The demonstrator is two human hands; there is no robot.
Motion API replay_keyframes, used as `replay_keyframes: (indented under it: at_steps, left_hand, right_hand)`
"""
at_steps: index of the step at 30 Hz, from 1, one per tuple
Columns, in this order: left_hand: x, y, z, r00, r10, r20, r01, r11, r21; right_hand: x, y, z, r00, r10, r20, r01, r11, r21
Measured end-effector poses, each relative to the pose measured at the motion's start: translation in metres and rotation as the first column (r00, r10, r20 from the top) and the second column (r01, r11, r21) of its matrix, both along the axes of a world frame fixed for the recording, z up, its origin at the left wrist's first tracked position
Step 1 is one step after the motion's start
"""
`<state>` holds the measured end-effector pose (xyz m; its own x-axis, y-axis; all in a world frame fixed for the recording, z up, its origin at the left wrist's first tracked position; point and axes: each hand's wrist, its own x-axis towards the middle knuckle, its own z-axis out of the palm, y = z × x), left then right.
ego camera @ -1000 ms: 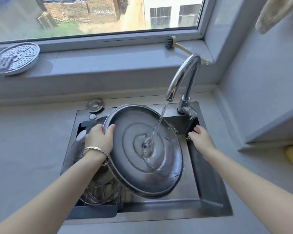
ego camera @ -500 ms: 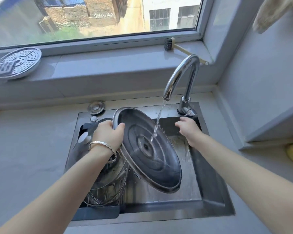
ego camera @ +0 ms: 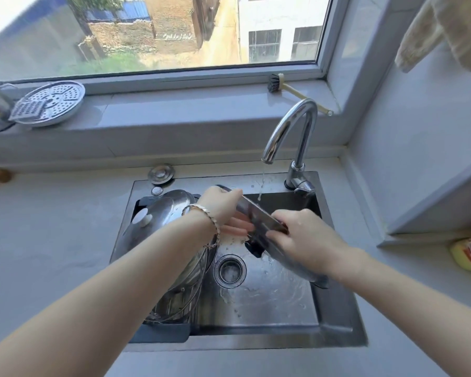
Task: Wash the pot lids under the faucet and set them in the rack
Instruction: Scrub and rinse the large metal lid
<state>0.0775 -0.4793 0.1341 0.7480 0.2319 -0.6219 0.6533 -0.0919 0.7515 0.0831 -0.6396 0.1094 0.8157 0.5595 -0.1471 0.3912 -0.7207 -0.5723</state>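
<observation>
Open basin beneath and rightward within sink point(ego camera: 333, 306) walls; rack point(ego camera: 161, 333) crowding left, faucet point(ego camera: 290, 125) just behind. Gripping pot lid point(ego camera: 259, 217) mid-air: left hand point(ego camera: 220, 204) on far rim, right hand point(ego camera: 307, 240) clasping middle. Wet steel, tilted edge-on.

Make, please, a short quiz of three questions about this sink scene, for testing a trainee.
1. True or false: both the left hand and the right hand hold the lid, which is tilted over the sink.
2. Short answer: on which side of the sink does the rack with the other lids stand?
3. Where does the brush lie?
A) in the sink
B) on the windowsill
C) in the rack

Key: 1 true; 2 the left side; 3 B.
</observation>
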Motion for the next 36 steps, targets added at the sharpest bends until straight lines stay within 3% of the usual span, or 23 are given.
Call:
replay_keyframes:
  at_steps: [2,7,13,18,22,26,32,36]
  left_hand:
    - [-0.008,0.002,-0.005,0.998,-0.047,0.033,0.046,0.999,0.012]
    - [-0.039,0.011,-0.038,0.977,-0.213,0.008,0.203,0.943,0.265]
    - [-0.069,0.013,-0.058,0.994,-0.095,-0.046,0.101,0.982,0.161]
    - [-0.084,0.013,-0.067,0.999,-0.029,-0.038,0.034,0.989,0.141]
    - [-0.092,0.015,-0.072,0.999,-0.002,-0.038,0.008,0.990,0.139]
    - [-0.099,0.015,-0.075,0.998,0.045,-0.035,-0.040,0.992,0.120]
    - [-0.109,0.021,-0.072,0.994,0.105,-0.017,-0.103,0.988,0.118]
    - [-0.116,0.027,-0.065,0.993,0.122,0.006,-0.122,0.984,0.134]
  right_hand:
    - [0.012,-0.010,-0.001,0.998,-0.056,-0.016,0.056,0.998,0.025]
    - [0.032,-0.021,-0.012,0.985,-0.155,-0.077,0.156,0.988,0.013]
    - [0.032,-0.022,-0.009,0.970,-0.233,-0.066,0.230,0.972,-0.050]
    - [0.024,-0.020,0.006,0.993,-0.108,0.040,0.112,0.984,-0.135]
    - [0.019,-0.011,0.025,0.974,-0.142,0.179,0.149,0.988,-0.028]
    - [0.014,-0.003,0.018,0.992,-0.121,0.033,0.124,0.983,-0.135]
    - [0.004,0.007,0.016,0.988,-0.106,0.116,0.114,0.992,-0.062]
    - [0.005,0.014,0.020,0.991,-0.032,0.131,0.056,0.982,-0.181]
